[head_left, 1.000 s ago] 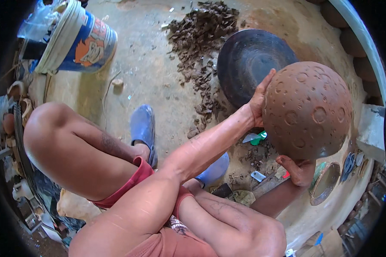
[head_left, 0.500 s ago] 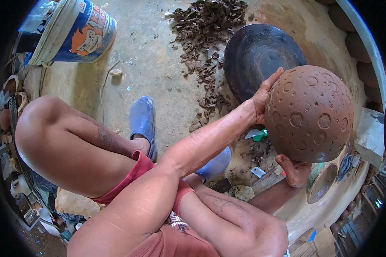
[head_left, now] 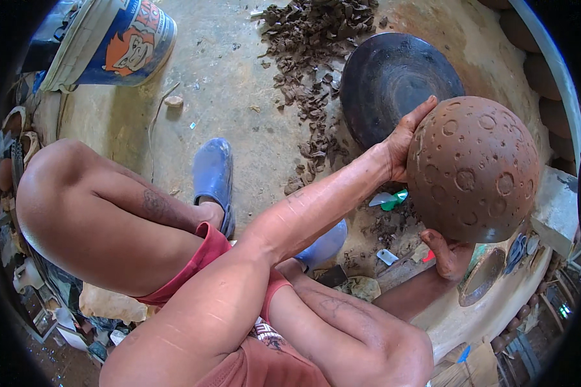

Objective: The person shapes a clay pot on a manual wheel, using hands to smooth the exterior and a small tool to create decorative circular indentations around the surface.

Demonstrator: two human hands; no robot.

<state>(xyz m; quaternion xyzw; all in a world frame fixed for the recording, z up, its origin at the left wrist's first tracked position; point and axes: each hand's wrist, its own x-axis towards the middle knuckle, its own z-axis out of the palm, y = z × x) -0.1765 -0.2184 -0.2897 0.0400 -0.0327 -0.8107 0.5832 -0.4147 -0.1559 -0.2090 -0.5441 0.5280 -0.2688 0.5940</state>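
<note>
A blue-and-white bucket (head_left: 113, 46) stands on the floor (head_left: 239, 97) at upper left, a small pale stone (head_left: 173, 101) near it; a grey block (head_left: 554, 208) sits at far right.

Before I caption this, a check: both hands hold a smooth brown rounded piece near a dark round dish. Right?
Not smooth: the head view shows the brown rounded piece marked with rings and pits. The left hand and right hand hold it near the dark round dish.

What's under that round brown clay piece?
At the lower edge of the clay piece, the right hand shows its thumb. The piece hides the other fingertips and its own underside.
</note>
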